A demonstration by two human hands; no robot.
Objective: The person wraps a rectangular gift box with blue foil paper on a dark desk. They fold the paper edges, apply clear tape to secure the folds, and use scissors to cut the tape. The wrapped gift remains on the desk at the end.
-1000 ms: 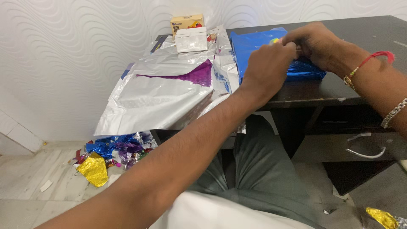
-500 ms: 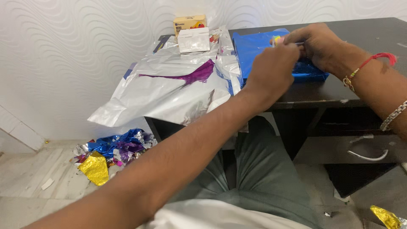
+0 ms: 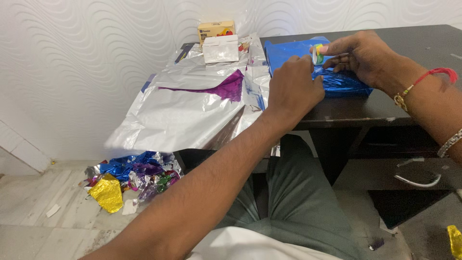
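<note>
Blue foil parcel [image 3: 337,79] mostly wrapped. My left hand [image 3: 293,89] presses fold flat, fingers curled; right hand [image 3: 363,55] pinches tape roll [image 3: 318,53]. Taping left.

A parcel wrapped in shiny blue foil [image 3: 294,50] lies flat on the dark desk in the upper right of the frame, its near edge crinkled and glossy where it meets the desk top. A small roll of tape [image 3: 318,53], green and yellow at the rim, stands on edge just above the parcel's top face, near the upper middle-right of the frame, pinched between thumb and fingers
</note>
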